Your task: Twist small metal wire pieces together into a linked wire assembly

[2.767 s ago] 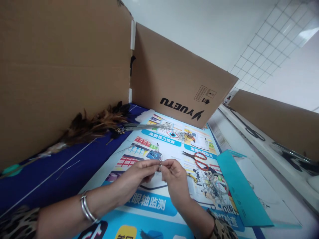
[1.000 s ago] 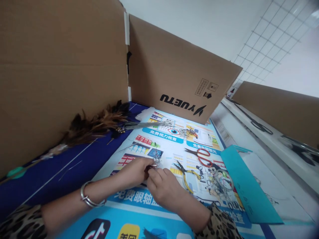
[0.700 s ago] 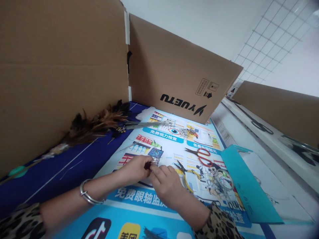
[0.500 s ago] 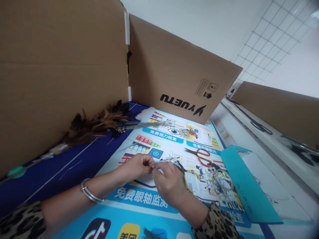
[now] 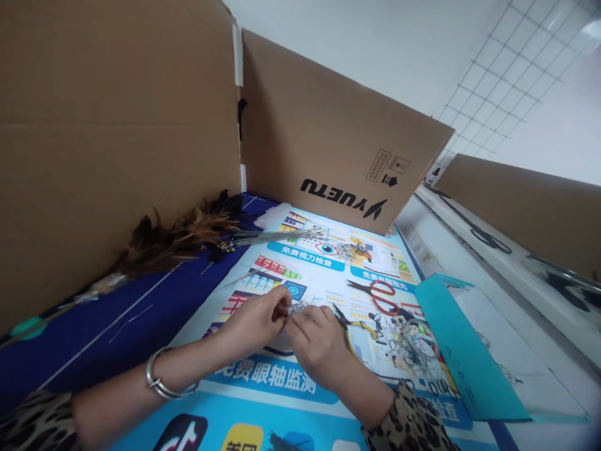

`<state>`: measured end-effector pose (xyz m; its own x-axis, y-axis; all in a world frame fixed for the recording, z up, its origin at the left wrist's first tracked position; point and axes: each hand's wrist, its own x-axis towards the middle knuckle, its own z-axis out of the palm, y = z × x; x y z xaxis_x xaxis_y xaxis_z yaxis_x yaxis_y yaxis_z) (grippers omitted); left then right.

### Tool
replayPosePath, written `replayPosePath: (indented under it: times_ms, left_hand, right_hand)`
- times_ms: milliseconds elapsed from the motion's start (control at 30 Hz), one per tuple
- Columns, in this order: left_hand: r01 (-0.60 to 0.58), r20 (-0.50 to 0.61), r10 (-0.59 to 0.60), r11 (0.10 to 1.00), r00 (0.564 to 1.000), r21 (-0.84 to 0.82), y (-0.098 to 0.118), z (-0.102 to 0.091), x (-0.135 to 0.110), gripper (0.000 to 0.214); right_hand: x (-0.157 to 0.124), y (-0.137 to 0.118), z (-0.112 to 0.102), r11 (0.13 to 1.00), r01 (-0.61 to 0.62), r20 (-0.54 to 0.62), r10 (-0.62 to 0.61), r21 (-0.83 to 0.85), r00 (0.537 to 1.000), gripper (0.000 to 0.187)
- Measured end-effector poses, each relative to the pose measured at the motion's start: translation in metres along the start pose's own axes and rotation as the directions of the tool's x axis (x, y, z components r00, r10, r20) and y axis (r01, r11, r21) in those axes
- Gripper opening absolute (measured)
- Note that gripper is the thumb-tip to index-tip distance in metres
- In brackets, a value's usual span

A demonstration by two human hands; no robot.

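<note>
My left hand [image 5: 265,316] and my right hand [image 5: 317,341] meet over the printed poster [image 5: 277,401], fingertips pinched together. Whatever small piece lies between them is too small and covered to make out. Thin clear or wire-like strands [image 5: 300,305] show just behind the fingers. Right of my right hand lie yellow-handled pliers [image 5: 354,326] with dark jaws. Beyond them are scissors [image 5: 382,296] with red handles. A tangle of wire and small parts [image 5: 416,341] sits farther right.
Cardboard panels [image 5: 328,125] stand at the back and left. Brown feathers [image 5: 183,235] and a bundle of thin metal stems [image 5: 277,235] lie at the back left. A teal folder [image 5: 469,351] lies at the right, near a white ledge [image 5: 493,238].
Both hands stay close together with fingers pinched. My left wrist has risen slightly and its bracelet has shifted a little left; the fingertips have turned slightly.
</note>
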<state>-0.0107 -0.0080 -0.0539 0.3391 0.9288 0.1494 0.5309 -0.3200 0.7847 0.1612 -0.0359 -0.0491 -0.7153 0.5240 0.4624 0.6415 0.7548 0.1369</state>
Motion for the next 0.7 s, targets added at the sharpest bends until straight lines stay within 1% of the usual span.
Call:
replayPosePath:
  times_ms: [133,300,533,600,700]
  left_hand:
    - [-0.040,-0.012,0.041,0.997,0.999,0.059,0.0051,-0.0012,-0.0004,0.016]
    - [-0.077,-0.025,0.080,0.994,0.996,0.082,0.0067,0.0001,-0.0015,0.015]
    - [-0.167,-0.058,0.174,0.980,0.983,0.113,0.0051,0.0013,-0.0033,0.014]
    - [-0.183,-0.072,0.188,0.980,0.979,0.078,0.0051,0.0013,-0.0035,0.014]
    - [-0.149,-0.095,0.143,0.987,0.985,-0.061,0.0054,0.0024,-0.0028,0.009]
  right_hand:
    - [0.0006,-0.0004,-0.0008,0.997,-0.046,-0.022,0.047,0.066,0.999,0.018]
    - [0.0000,0.0001,0.0013,0.979,-0.141,-0.031,0.147,0.145,0.989,0.017]
    - [0.0006,0.0008,0.0075,0.918,-0.289,-0.006,0.302,0.272,0.953,0.019]
    - [0.0004,-0.0001,0.0079,0.910,-0.309,-0.002,0.322,0.278,0.947,0.019]
    - [-0.0004,-0.0009,0.0074,0.926,-0.285,-0.011,0.297,0.249,0.955,0.020]
